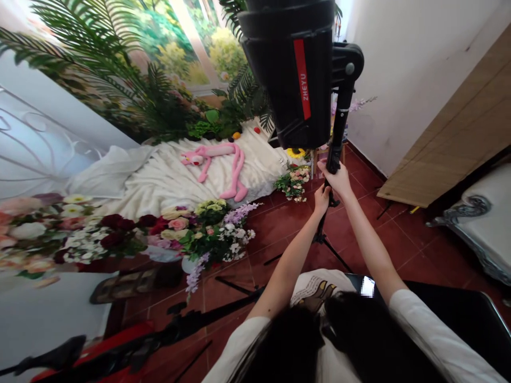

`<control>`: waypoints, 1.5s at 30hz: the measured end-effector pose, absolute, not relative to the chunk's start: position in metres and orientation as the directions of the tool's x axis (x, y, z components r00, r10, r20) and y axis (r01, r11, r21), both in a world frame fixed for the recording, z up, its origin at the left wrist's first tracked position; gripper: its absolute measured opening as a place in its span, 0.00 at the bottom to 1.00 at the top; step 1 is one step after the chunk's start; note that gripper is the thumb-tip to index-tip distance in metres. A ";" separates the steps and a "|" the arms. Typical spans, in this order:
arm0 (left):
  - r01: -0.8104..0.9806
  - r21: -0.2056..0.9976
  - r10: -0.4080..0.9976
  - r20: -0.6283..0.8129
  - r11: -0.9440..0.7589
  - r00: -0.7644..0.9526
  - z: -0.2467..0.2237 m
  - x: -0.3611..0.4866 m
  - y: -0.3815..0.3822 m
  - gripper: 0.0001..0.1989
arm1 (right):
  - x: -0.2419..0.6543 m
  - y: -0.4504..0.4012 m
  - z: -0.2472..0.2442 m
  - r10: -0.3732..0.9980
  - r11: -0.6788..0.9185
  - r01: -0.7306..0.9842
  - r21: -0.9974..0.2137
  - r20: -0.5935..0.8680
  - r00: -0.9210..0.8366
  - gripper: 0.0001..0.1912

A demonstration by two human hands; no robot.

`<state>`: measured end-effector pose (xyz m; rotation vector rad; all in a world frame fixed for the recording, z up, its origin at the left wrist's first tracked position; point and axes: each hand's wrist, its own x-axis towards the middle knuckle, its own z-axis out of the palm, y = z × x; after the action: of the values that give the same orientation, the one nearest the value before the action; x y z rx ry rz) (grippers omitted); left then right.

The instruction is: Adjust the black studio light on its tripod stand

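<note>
Both my hands grip the black light stand [339, 130] that carries a large black studio light [287, 80] with a red "ZHEYU" label. My right hand [338, 178] wraps the pole at a black clamp collar, thumb to the left. Just below and to the left, my left hand [322, 199] is closed around the pole, close to a knob. The light hangs above my hands, joined to the pole by a bracket [348, 66]. Beneath my hands the stand's legs [335, 254] spread over the red tiled floor [275, 226].
A pink plush toy [217, 151] lies on a white furry cloth [159, 175]. Artificial flowers [175, 229] line its front, with palm leaves [91, 32] behind. Another black stand [191, 322] crosses the lower left. A beige panel [451, 117] and an ornate white furniture piece [487, 213] stand to the right.
</note>
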<state>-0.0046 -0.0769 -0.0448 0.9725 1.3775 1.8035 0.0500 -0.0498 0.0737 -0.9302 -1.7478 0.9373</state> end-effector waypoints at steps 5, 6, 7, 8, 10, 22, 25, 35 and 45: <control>-0.041 0.974 0.832 0.167 -0.222 -0.529 -0.049 -0.006 -0.076 0.33 | 0.104 -0.083 0.049 0.850 0.482 0.167 -0.860 0.412 -0.329 0.29; -0.044 0.970 0.834 0.182 -0.239 -0.521 -0.050 -0.006 -0.077 0.34 | 0.115 -0.091 0.040 0.841 0.499 0.193 -0.845 0.417 -0.345 0.25; -0.049 0.965 0.837 0.198 -0.258 -0.510 -0.050 -0.005 -0.077 0.34 | 0.125 -0.098 0.031 0.824 0.523 0.229 -0.821 0.420 -0.379 0.20; -0.057 0.960 0.841 0.212 -0.275 -0.498 -0.050 -0.005 -0.078 0.34 | 0.134 -0.105 0.021 0.801 0.555 0.270 -0.787 0.417 -0.429 0.16; -0.070 0.954 0.849 0.224 -0.291 -0.479 -0.049 -0.004 -0.079 0.35 | 0.148 -0.115 0.002 0.774 0.588 0.340 -0.734 0.388 -0.500 0.16; -0.018 0.960 0.851 0.239 -0.279 -0.468 -0.044 -0.004 -0.082 0.34 | 0.136 -0.128 -0.032 0.936 0.119 0.091 -0.989 0.081 -0.343 0.30; -0.025 0.962 0.855 0.228 -0.270 -0.466 -0.041 -0.004 -0.083 0.35 | 0.134 -0.124 -0.032 0.931 -0.081 -0.036 -0.996 -0.062 -0.359 0.32; -0.064 0.966 0.863 0.193 -0.251 -0.466 -0.038 -0.002 -0.084 0.36 | 0.134 -0.120 -0.032 0.888 0.460 0.455 -0.762 0.384 -0.254 0.18; -0.041 0.967 0.863 0.206 -0.253 -0.461 -0.041 -0.002 -0.084 0.36 | 0.125 -0.117 -0.025 0.949 0.308 0.689 -0.656 0.260 -0.177 0.13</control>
<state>-0.0023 -0.0835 -0.0415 1.0454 1.3440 1.7857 0.1246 -0.1170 -0.0252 -1.4498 -1.9414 0.5246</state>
